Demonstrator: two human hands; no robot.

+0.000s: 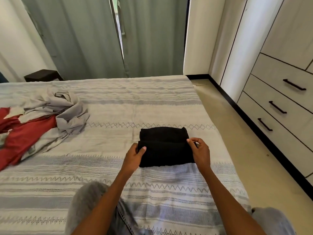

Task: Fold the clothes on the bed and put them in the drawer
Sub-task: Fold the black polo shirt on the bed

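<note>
A black garment (165, 145), folded into a compact rectangle, lies on the striped bedspread (118, 102) right of centre. My left hand (134, 155) grips its left edge, thumb on top of the folded layer. My right hand (199, 150) pinches the fold's right end between thumb and fingers. An unfolded grey garment (64, 107) and a red garment (25, 133) lie crumpled together at the bed's left side. White drawers with black handles (277, 107) stand shut along the right wall.
A strip of beige floor (250, 150) runs between the bed and the drawers. Grey-green curtains (101, 39) hang behind the bed. A dark side table (42, 75) stands at the far left. My knees in grey fabric rest at the bed's near edge.
</note>
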